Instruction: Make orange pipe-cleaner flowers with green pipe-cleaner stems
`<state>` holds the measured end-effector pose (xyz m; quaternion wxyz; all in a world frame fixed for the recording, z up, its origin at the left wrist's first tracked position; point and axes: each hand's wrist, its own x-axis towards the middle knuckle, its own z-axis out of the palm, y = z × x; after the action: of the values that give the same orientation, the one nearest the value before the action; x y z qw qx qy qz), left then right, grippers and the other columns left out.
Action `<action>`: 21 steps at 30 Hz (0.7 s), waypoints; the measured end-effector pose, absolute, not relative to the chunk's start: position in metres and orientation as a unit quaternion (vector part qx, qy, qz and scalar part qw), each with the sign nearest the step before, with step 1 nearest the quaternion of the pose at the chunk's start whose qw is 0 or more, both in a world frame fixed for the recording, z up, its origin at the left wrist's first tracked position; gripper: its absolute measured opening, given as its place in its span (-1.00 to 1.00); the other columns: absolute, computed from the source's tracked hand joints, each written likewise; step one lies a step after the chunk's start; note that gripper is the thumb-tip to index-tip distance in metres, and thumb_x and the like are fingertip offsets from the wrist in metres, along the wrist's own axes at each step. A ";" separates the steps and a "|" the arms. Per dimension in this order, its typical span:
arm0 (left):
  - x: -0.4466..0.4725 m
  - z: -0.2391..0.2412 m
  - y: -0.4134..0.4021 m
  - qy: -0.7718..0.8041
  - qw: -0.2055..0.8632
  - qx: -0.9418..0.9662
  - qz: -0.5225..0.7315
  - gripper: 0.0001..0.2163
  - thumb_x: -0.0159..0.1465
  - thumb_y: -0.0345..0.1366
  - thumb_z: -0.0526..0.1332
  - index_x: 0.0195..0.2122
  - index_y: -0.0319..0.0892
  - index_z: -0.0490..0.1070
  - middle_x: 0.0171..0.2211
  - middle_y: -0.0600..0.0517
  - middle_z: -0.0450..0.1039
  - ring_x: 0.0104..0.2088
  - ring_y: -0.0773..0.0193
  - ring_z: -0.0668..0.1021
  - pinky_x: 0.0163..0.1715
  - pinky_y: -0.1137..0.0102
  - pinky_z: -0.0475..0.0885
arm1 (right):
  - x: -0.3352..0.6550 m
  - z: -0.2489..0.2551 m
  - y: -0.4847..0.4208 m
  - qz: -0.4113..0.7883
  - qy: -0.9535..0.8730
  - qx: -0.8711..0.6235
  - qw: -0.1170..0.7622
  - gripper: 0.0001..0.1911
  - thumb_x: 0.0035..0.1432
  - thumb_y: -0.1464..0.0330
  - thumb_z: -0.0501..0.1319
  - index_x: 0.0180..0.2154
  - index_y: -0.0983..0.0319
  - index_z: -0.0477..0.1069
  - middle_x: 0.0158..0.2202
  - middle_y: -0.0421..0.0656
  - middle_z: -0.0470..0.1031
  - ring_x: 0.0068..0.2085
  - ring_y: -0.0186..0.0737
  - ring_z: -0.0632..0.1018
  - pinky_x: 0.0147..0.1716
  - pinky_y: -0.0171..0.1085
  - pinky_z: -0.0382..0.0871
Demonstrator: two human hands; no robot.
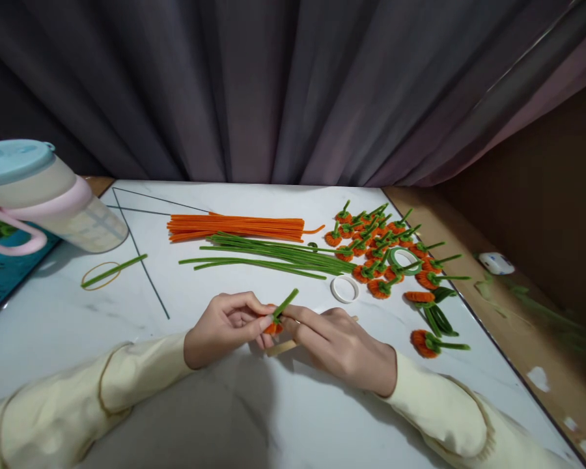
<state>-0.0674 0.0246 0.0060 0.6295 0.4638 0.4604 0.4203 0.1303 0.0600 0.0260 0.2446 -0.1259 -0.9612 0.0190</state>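
Observation:
My left hand (224, 326) and my right hand (336, 342) meet at the middle of the white table (200, 404). Between their fingertips is a small orange pipe-cleaner coil with a green stem (279, 314) that sticks up to the right. Both hands pinch it. A pale wooden stick (280, 348) lies under my fingers. Behind the hands lie a bundle of orange pipe cleaners (237, 227) and a bundle of green pipe cleaners (273, 256).
Several finished orange pieces with green stems (381, 244) are heaped at the right, with a green tape roll (404, 260) and a white ring (344, 288). A green stem on a rubber band (108, 272) lies left. A lidded jug (49, 202) and blue basket (0, 273) stand far left.

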 end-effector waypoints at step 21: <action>-0.067 0.009 0.021 0.439 0.645 0.460 0.423 -0.84 0.12 -0.28 0.29 -0.46 -0.21 0.31 -0.59 0.05 0.54 -0.56 0.30 0.58 -0.49 0.46 0.53 | 0.130 0.031 0.061 -0.141 -0.967 -0.069 0.202 -0.62 0.25 0.54 -0.16 -0.20 0.51 0.41 -0.25 0.14 0.52 -0.46 -0.22 0.51 -0.69 -0.31 0.31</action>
<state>-0.0671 0.0205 0.0093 0.6452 0.4604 0.4388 0.4234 0.1296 0.0609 0.0307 0.2018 -0.0686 -0.9668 -0.1408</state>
